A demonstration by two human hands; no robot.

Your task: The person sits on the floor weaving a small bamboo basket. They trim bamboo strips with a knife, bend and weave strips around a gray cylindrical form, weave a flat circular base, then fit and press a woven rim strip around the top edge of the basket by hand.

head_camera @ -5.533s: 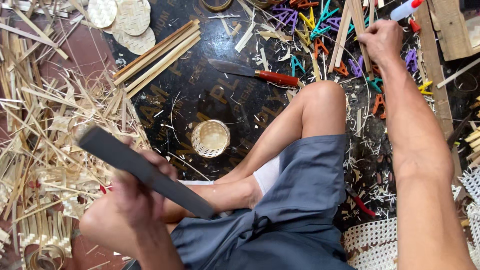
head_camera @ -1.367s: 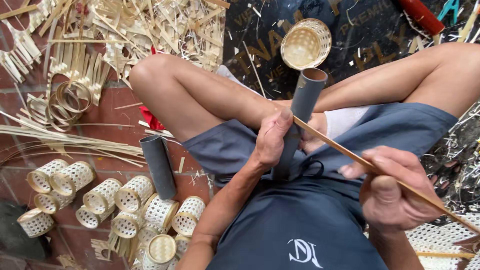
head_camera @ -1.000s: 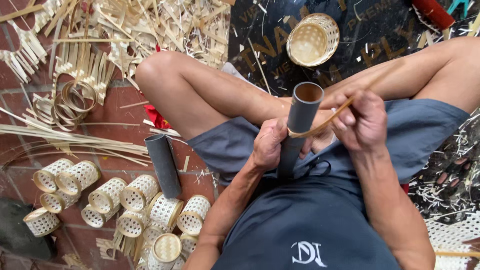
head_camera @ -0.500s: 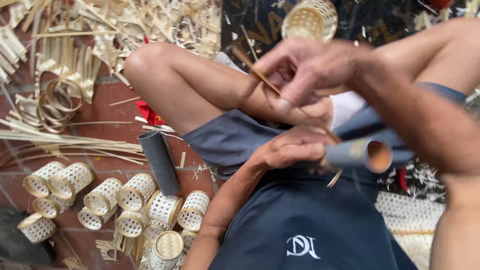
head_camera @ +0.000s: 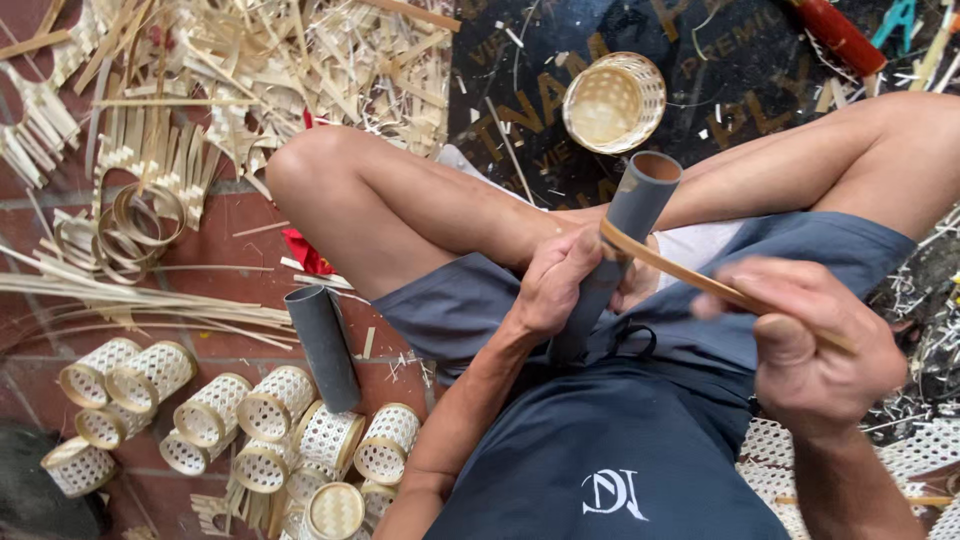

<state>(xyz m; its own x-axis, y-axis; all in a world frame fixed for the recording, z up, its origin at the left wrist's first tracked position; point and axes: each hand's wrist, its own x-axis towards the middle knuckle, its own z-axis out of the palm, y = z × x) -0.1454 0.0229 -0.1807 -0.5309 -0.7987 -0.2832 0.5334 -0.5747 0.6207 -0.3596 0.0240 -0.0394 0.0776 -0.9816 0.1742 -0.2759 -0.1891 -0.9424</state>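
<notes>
The left hand point(head_camera: 560, 285) wraps its grip closed around a grey pipe point(head_camera: 615, 255) held tilted over the lap. The right hand point(head_camera: 815, 340) pinches a bamboo strip point(head_camera: 680, 268) whose end touches the pipe. Woven cups point(head_camera: 270, 405) lie on the floor beside another pipe point(head_camera: 325, 345).

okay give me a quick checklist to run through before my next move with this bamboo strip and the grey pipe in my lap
1. Left hand gripping the grey pipe around its middle: ok.
2. Pipe tilted with its open end up, away from the body: ok.
3. Right hand pinching the bamboo strip: ok.
4. Strip's free end lying against the pipe at the left thumb: ok.
5. Strip pinned tight under the thumb: cannot tell.
6. Spare grey pipe lying on the floor beside the woven cylinders, off the lap: ok.
</notes>
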